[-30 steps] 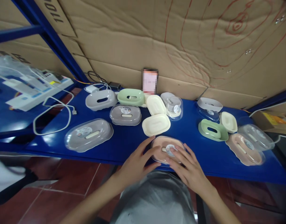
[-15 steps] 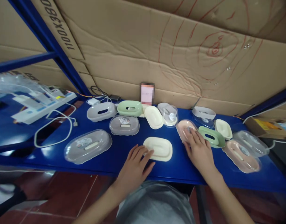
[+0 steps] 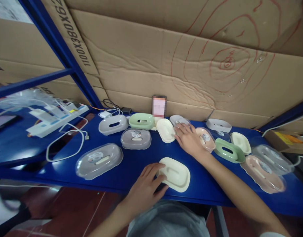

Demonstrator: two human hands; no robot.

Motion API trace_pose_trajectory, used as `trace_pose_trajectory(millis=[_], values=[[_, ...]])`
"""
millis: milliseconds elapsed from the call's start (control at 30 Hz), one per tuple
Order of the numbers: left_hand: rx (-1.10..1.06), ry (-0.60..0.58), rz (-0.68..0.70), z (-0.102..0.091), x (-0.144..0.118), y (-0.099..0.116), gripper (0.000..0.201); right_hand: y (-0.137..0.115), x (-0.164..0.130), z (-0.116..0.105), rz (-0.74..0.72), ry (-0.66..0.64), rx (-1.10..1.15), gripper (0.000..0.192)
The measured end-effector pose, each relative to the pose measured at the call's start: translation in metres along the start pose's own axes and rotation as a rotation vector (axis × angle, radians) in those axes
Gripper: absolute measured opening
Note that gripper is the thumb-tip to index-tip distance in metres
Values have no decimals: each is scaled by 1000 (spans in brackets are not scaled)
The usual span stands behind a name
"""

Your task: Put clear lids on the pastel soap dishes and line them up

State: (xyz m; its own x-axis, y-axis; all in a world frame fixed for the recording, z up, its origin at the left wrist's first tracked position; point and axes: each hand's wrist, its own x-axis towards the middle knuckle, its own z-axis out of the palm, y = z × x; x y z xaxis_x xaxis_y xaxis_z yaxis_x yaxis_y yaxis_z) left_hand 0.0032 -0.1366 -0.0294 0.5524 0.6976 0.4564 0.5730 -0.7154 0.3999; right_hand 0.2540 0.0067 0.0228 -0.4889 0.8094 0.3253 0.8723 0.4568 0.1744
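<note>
My left hand [image 3: 151, 179] rests its fingertips on the left edge of a cream oval plastic tray [image 3: 178, 174], with the thumb apart at the near side. My right hand [image 3: 188, 138] is stretched out, fingers apart, over a grey oval dish with a clear lid [image 3: 177, 119] at the back. It partly hides this dish, so firm contact cannot be told. Left of these fingers lies another cream tray [image 3: 165, 131]. Just right of the hand sits a pink oval dish [image 3: 207, 140] under a clear lid, partly covered by the hand.
Lidded grey dishes [image 3: 99, 161] and a green shell [image 3: 141, 121] lie on the left of the blue table [image 3: 139, 161]. Right are a green shell [image 3: 228, 150], a cream tray [image 3: 241, 143] and a lidded pink dish [image 3: 262, 172]. A phone [image 3: 159, 107] leans against cardboard. A power strip [image 3: 59, 120] trails cables.
My right hand has moved left and back, from the lidded pink dish to the lidded grey one. The near cream tray has turned slightly under my left hand. The view has shifted a little.
</note>
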Motion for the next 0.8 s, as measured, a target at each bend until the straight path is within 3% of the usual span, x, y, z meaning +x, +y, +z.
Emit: trace_pose_trajectory(millis=[200,367,500,667,800], values=[[-5,-5,-2,-1,0,0,16,20,39,12,112,14,-5,38],[-16,-20,-8,-1,-1,-1,14,28,45,23,177,53,90,28],[-27,-23,-5,1,-3,-3,12,36,41,20,292,157,197,30],[-24,-46,1,1,-4,-3,12,37,11,-4,388,320,358,38],[1,-19,4,0,-5,-1,42,11,-53,-28,248,456,556,25]])
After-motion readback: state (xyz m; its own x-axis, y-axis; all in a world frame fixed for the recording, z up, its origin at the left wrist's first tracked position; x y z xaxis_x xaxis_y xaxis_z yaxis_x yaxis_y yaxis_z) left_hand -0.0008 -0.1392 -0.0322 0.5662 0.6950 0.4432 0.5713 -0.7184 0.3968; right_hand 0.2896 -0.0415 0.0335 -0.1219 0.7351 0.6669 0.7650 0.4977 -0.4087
